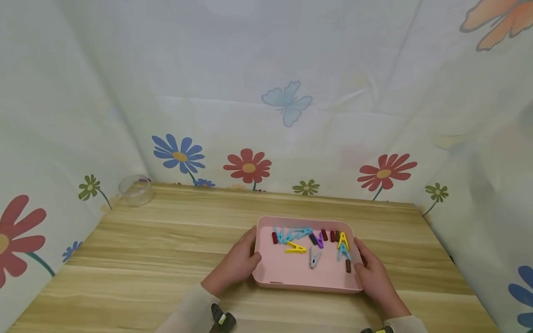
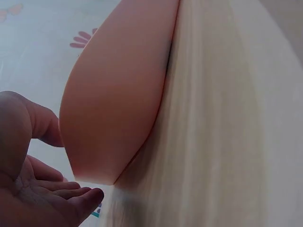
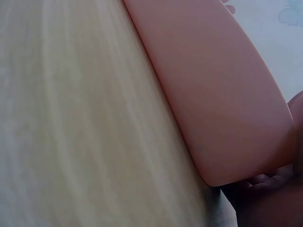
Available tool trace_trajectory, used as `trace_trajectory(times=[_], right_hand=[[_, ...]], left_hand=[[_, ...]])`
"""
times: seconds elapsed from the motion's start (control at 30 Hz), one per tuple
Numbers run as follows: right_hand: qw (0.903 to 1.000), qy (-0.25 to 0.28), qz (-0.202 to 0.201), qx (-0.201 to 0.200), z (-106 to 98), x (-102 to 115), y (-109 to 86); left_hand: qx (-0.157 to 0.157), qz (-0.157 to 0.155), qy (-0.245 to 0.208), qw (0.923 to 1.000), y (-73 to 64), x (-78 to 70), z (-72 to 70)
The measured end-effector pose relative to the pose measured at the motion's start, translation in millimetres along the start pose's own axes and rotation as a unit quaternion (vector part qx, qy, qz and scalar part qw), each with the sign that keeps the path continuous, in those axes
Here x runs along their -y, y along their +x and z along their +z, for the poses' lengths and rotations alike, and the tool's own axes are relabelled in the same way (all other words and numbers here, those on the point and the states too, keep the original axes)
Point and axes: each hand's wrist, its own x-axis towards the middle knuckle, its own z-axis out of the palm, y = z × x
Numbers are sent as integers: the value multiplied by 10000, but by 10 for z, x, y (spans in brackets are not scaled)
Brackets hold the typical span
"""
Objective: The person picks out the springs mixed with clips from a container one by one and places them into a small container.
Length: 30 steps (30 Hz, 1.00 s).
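A shallow pink tray [image 1: 287,276] sits on the table between both hands. My left hand [image 1: 237,261] holds its left end, the thumb at the rim and the fingers along the outer wall. On the opposite end, my right hand [image 1: 374,275] grips the tray with the thumb near the rim. Inside lie blue clothespins [image 1: 304,231], yellow clothespins [image 1: 296,249], a purple clothespin [image 1: 319,240] and a grey clothespin [image 1: 314,258]. Several small dark red and brown cylinders [image 1: 348,266] are scattered among them. The wrist views show the tray's pink outer wall [image 2: 113,104] close up.
A clear round plastic container [image 1: 136,192] stands at the table's far left corner. The wood-grain table [image 1: 166,236] meets a flower-printed curtain [image 1: 233,125] at the back and sides.
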Motion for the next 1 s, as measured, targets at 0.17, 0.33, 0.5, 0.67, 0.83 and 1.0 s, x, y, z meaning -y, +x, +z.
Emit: trace_trajectory(times=[0.17, 0.33, 0.5, 0.67, 0.83, 1.0], right_hand=[[10000, 25, -29, -10, -5, 13, -10], [10000, 30, -52, 1, -15, 10, -14], [9999, 23, -124, -7, -26, 9, -11], [9999, 24, -98, -6, -25, 19, -20], [10000, 34, -70, -21, -16, 2, -20], [10000, 31, -17, -21, -1, -8, -5]], left_hand=[[-161, -282, -59, 9995, 25, 32, -87], [-376, -327, -103, 9987, 44, 83, -197], [-482, -453, -137, 9977, 77, 149, -284], [-553, -560, -179, 9967, 89, 209, -399], [-727, -472, -140, 9961, 86, 303, -521], [-933, -381, -198, 9947, 103, 414, -596]])
